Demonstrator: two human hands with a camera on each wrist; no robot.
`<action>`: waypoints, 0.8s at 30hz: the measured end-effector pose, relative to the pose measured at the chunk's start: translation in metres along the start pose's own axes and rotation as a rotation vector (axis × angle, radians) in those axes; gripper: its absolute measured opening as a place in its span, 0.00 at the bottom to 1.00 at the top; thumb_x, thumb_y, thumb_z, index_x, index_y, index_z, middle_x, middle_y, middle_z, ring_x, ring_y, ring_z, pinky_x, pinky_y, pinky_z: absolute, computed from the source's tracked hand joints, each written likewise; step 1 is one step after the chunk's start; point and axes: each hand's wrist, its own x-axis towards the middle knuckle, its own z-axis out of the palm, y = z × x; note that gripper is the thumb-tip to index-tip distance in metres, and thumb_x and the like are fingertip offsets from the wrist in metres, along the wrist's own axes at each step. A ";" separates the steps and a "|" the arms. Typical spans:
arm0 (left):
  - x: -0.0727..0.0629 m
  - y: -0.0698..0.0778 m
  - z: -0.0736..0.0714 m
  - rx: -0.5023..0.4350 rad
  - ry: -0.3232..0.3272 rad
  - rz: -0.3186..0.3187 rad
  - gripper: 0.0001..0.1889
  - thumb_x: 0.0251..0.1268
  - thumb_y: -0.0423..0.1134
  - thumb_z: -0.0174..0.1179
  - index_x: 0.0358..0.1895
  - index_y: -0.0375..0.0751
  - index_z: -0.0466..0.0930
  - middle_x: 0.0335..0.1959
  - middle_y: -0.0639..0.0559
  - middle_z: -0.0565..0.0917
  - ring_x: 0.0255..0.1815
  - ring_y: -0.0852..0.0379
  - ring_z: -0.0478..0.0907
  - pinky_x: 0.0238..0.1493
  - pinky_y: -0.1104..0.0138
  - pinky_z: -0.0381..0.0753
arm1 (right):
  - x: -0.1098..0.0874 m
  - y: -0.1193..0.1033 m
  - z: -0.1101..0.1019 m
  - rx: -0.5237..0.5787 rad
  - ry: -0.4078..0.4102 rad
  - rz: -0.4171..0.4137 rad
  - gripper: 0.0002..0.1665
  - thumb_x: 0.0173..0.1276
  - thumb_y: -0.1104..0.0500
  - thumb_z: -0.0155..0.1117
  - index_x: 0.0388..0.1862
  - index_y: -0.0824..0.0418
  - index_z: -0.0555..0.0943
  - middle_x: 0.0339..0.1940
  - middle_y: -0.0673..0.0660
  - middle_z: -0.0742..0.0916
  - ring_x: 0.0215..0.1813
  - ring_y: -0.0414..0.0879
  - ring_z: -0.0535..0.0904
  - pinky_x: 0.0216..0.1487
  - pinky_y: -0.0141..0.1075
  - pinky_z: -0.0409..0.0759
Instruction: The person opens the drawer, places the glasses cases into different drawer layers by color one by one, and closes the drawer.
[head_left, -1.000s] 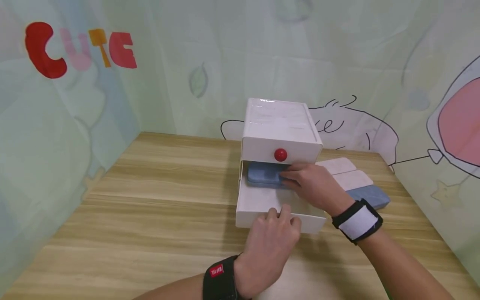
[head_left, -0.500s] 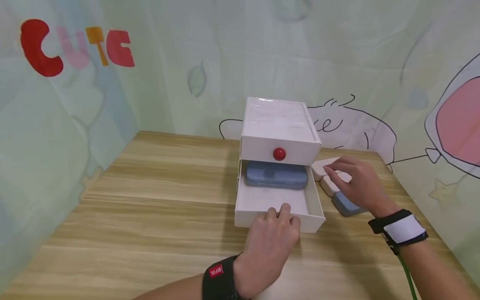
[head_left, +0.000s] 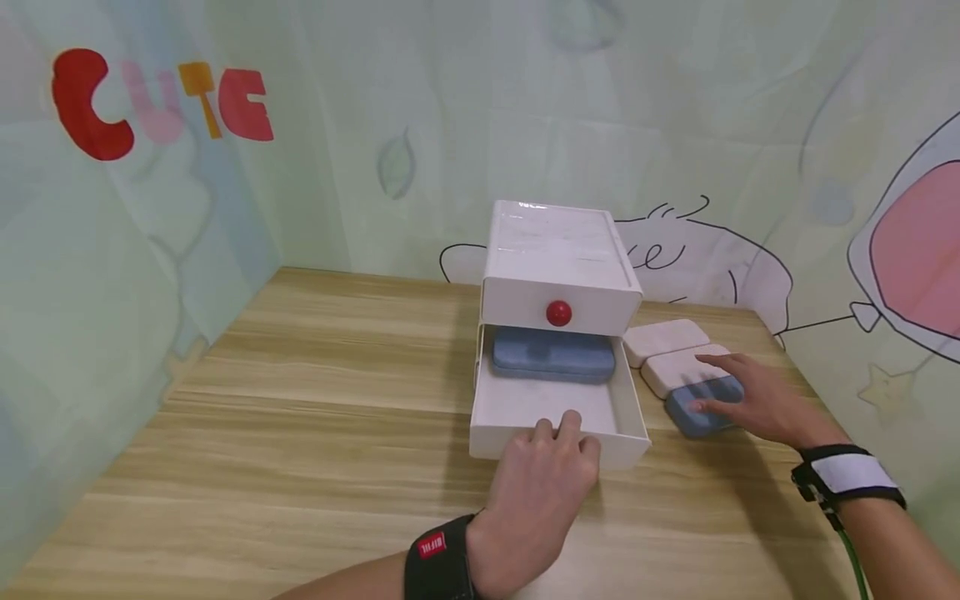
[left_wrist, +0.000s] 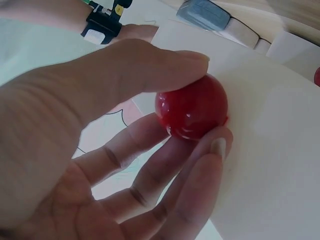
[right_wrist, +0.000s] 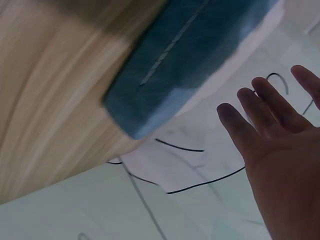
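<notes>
In the left wrist view my left hand (left_wrist: 115, 75) grips a round red knob (left_wrist: 192, 107) between thumb and fingertips. That knob is on the front of the pulled-out lower drawer (head_left: 540, 404) of a small white cabinet (head_left: 558, 242); in the head view the hand (head_left: 536, 500) hides it. A blue glasses case (head_left: 553, 355) lies at the back of the drawer. To the right, my right hand (head_left: 765, 404) spreads thumb and fingers over a second blue glasses case (head_left: 693, 412) on the table. Contact with it is unclear.
Two pale pink cases (head_left: 666, 337) lie side by side behind the blue one, right of the cabinet. The upper drawer is pushed in, with its own red knob (head_left: 558, 313). The wooden table (head_left: 337, 400) meets printed curtains at the back and sides.
My right hand has let go of the blue case in the drawer, come out and moved right, over the blue case on the table. My left hand has stayed on the drawer front.
</notes>
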 end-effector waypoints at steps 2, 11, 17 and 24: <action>0.000 0.000 0.000 -0.001 -0.003 0.000 0.07 0.51 0.39 0.73 0.31 0.53 0.84 0.26 0.56 0.73 0.24 0.61 0.74 0.21 0.72 0.71 | -0.001 0.008 0.004 -0.013 -0.020 -0.016 0.62 0.51 0.30 0.76 0.75 0.63 0.67 0.71 0.79 0.70 0.66 0.75 0.71 0.57 0.69 0.74; 0.000 0.001 0.000 0.002 -0.008 -0.007 0.07 0.51 0.39 0.73 0.31 0.52 0.83 0.26 0.56 0.72 0.24 0.61 0.74 0.20 0.72 0.70 | -0.004 0.035 0.020 -0.021 -0.025 -0.068 0.58 0.42 0.39 0.85 0.70 0.63 0.73 0.69 0.78 0.70 0.64 0.74 0.70 0.56 0.66 0.75; 0.000 0.001 0.001 -0.003 0.001 -0.013 0.07 0.51 0.38 0.73 0.30 0.52 0.83 0.26 0.56 0.72 0.24 0.61 0.74 0.19 0.72 0.70 | -0.007 0.044 0.024 -0.018 0.059 -0.131 0.48 0.44 0.51 0.87 0.65 0.64 0.77 0.63 0.74 0.75 0.60 0.69 0.74 0.56 0.64 0.75; 0.001 0.001 0.000 -0.011 -0.016 -0.011 0.08 0.51 0.39 0.74 0.31 0.52 0.83 0.27 0.56 0.73 0.24 0.61 0.74 0.19 0.73 0.70 | -0.010 0.049 0.021 -0.073 0.093 -0.182 0.44 0.43 0.55 0.88 0.61 0.61 0.79 0.58 0.71 0.79 0.55 0.64 0.76 0.53 0.61 0.77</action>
